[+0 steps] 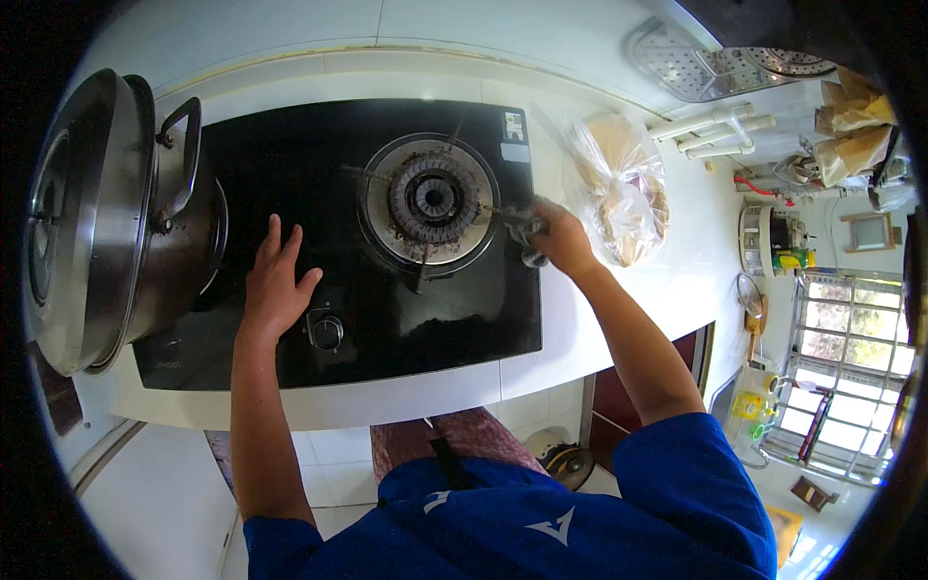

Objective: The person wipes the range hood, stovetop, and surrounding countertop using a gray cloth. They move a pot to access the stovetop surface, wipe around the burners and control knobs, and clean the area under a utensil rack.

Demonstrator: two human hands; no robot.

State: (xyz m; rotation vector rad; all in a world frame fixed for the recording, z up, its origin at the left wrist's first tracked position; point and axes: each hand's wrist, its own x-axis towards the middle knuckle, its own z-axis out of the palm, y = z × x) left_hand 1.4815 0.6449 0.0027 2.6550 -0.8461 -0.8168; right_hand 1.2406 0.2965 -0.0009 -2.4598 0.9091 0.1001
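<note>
A black glass gas cooktop (pixel 326 181) lies in front of me on a white counter. My left hand (pixel 279 279) rests over its glass with the fingers apart, just above and left of the control knob (pixel 328 332). In my right hand (pixel 562 239) is a grey, crumpled cleaning cloth (pixel 528 230), at the cooktop's right edge beside the burner. The exposed gas burner (pixel 433 197) sits in a metal drip pan (pixel 380 217) with dark residue and brown specks. Part of the cloth is hidden by my fingers.
A large lidded steel pot (pixel 138 217) covers the cooktop's left side, its loop handle (pixel 192 156) sticking out. Right of the cooktop, a clear plastic bag (pixel 623 188) with brownish contents sits on the white counter (pixel 689 268). White pipes (pixel 714 130) stand farther right.
</note>
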